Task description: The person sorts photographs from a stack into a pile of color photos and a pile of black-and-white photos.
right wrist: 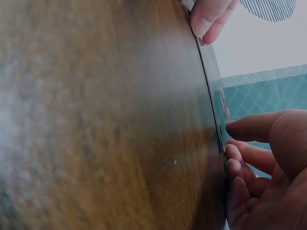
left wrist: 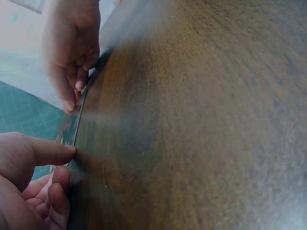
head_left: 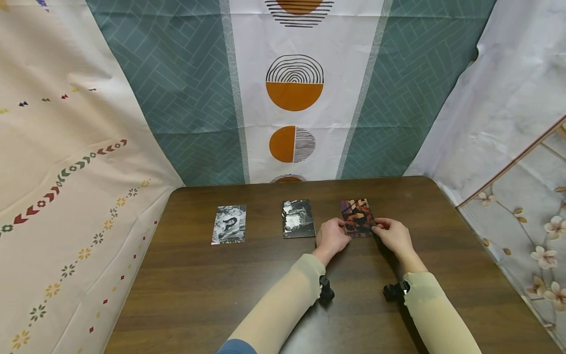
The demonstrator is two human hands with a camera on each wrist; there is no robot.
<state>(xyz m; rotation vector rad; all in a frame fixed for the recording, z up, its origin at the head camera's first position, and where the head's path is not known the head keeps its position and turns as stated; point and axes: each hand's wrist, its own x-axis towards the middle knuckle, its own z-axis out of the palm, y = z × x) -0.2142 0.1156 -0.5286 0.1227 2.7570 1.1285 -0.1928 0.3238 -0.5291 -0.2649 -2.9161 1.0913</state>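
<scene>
A dark picture card (head_left: 357, 217) with orange and purple patches lies at the right of the row on the brown wooden table (head_left: 247, 290). My left hand (head_left: 332, 237) holds its lower left edge, thumb at the near corner. My right hand (head_left: 393, 237) pinches its right edge near the lower corner. In the left wrist view the left hand (left wrist: 29, 179) has its thumb on the card's thin edge, with the other fingers curled. In the right wrist view the right hand (right wrist: 273, 163) has thumb and fingertips at that edge; the card's face is hardly visible there.
A black-and-white picture card (head_left: 298, 219) lies just left of my left hand. Farther left is another black-and-white picture card (head_left: 229, 224) showing a figure. Behind the table hangs a green and white patterned cloth (head_left: 190, 98). Each wrist carries a small black camera.
</scene>
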